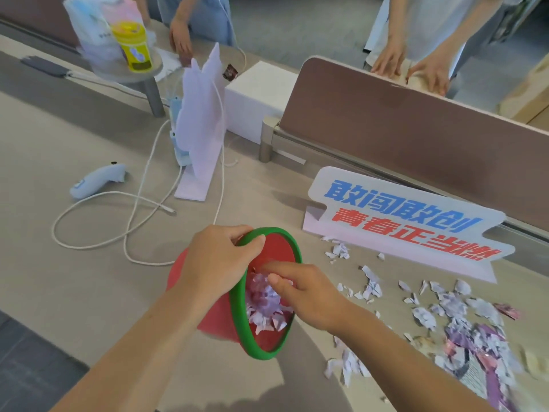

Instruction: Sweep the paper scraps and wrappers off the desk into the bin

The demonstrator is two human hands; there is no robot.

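Note:
A small red bin with a green rim [237, 319] is tipped on its side at the desk's near edge, its mouth facing right. My left hand [217, 260] grips the rim at the top and holds the bin tilted. My right hand [306, 289] is at the bin's mouth with fingers curled, pressing paper scraps [267, 304] inside. Many torn white and purple paper scraps and wrappers [463, 319] lie scattered on the beige desk [74, 278] to the right of the bin.
A white sign with blue and red characters [404, 221] stands just behind the scraps. White cables [133, 221], a pale handheld device [95, 181] and an upright white card stand [202, 123] lie to the left. A brown divider [416, 129] lies beyond; other people's hands rest behind it.

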